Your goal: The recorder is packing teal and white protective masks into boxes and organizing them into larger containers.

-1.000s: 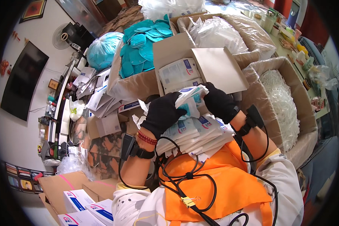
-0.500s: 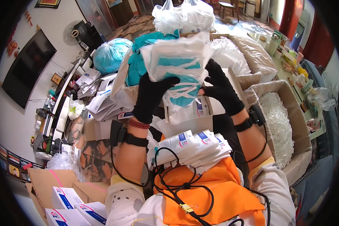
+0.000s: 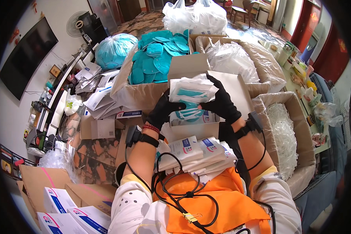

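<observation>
Between my two hands I grip a bundle of white-edged clear packets (image 3: 191,88) with flat teal pieces and white strips inside. My left hand (image 3: 164,108), in a black fingerless glove, is closed on its left side with the thumb across the front. My right hand (image 3: 222,104), gloved the same way, clasps the right side. Directly below, an open white carton (image 3: 197,130) with its flaps raised holds more white packets; the bundle partly hides its inside. On my lap, over an orange apron (image 3: 218,195), lies a fanned pile of white printed packets (image 3: 195,153).
Beyond the carton stands a lined box of teal oval pads (image 3: 156,58). Beside it is a box of white plastic packets (image 3: 232,58). A box of white stringy strips (image 3: 280,132) sits to my right. Closed white cartons (image 3: 85,218) lie lower left. Black cables (image 3: 189,194) cross my lap.
Both hands have come down and nearer with the bundle, from in front of the teal pads to the open carton. The raised flaps and teal pads now show more.
</observation>
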Available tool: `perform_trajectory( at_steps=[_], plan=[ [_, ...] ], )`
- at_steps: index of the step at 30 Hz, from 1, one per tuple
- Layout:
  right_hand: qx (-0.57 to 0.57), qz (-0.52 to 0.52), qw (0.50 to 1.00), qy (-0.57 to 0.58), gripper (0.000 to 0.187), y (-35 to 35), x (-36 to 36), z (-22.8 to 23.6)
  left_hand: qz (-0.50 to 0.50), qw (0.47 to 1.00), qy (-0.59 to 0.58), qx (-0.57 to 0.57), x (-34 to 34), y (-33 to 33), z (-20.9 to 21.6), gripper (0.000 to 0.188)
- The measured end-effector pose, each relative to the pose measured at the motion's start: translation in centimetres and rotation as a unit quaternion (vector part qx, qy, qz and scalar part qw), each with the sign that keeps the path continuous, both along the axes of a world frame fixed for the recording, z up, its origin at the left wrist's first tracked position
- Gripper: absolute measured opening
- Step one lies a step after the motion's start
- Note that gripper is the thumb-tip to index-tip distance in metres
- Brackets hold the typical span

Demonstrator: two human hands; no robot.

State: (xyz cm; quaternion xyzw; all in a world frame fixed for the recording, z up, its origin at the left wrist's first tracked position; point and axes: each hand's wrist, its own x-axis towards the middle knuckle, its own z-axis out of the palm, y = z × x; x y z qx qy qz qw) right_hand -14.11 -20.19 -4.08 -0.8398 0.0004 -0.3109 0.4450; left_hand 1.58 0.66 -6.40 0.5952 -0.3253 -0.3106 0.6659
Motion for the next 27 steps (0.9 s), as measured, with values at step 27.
perform_trajectory(
  at_steps=[27],
  plan=[
    [-0.072, -0.082, 0.982, 0.155, 0.055, 0.7, -2.0, 0.7, 0.307, 0.803, -0.51, -0.001, -4.6, -3.6, 3.7, 0.045]
  ],
)
